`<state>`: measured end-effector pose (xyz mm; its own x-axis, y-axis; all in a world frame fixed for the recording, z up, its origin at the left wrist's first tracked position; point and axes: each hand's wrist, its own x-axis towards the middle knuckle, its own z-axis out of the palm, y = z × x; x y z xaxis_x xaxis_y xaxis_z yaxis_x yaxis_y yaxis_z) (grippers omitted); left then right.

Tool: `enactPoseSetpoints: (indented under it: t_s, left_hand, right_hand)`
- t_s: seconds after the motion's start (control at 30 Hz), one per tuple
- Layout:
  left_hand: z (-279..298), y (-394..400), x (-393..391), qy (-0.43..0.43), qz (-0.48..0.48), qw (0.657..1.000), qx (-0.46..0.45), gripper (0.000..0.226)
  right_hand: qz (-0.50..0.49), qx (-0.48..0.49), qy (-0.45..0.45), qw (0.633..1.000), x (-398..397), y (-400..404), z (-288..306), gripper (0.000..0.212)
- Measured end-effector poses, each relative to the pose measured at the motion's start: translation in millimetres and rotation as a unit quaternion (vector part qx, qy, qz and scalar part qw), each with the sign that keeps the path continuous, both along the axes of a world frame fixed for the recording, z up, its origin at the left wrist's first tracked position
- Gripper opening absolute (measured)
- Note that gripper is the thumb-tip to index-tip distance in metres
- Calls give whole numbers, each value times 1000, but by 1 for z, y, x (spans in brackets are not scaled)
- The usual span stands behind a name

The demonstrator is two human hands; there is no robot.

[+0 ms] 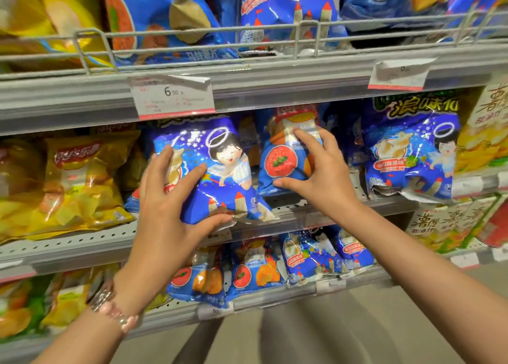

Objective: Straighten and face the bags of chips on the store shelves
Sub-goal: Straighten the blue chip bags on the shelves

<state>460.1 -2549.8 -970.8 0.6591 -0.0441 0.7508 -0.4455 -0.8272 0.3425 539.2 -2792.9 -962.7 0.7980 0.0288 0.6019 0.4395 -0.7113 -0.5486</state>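
Observation:
On the middle shelf (343, 212), a blue chip bag with a haloed cartoon child (228, 171) stands tilted at the front edge. My left hand (165, 212) holds it, with the fingers spread over its front and left side and the thumb under its bottom edge. To its right, a smaller blue bag with a red tomato picture (280, 163) stands further back. My right hand (327, 176) grips this bag, fingertips on its top and thumb at its lower edge.
A second haloed-child bag (406, 154) stands to the right and yellow chip bags (77, 182) lie to the left. A wire rail (192, 33) fronts the upper shelf, with a price tag (173, 97) under it. More blue bags (255, 273) fill the lower shelf.

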Motion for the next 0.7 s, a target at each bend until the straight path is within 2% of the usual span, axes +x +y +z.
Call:
enactPoseSetpoints:
  t_s: [0.2, 0.43, 0.57, 0.7]
  left_hand:
    - [-2, 36, -24, 7, 55, 998, 2, 74]
    - [2, 45, -35, 1, 36, 999, 9, 78]
    - [1, 40, -34, 3, 14, 1000, 25, 81]
    - [-3, 20, -28, 0, -27, 999, 31, 78]
  right_hand:
    - [32, -53, 31, 998, -1, 62, 1, 93]
    - [55, -105, 97, 988, 5, 100, -18, 89]
    - [159, -37, 167, 973, 8, 83, -13, 89]
    - [166, 146, 153, 963, -14, 56, 10, 60]
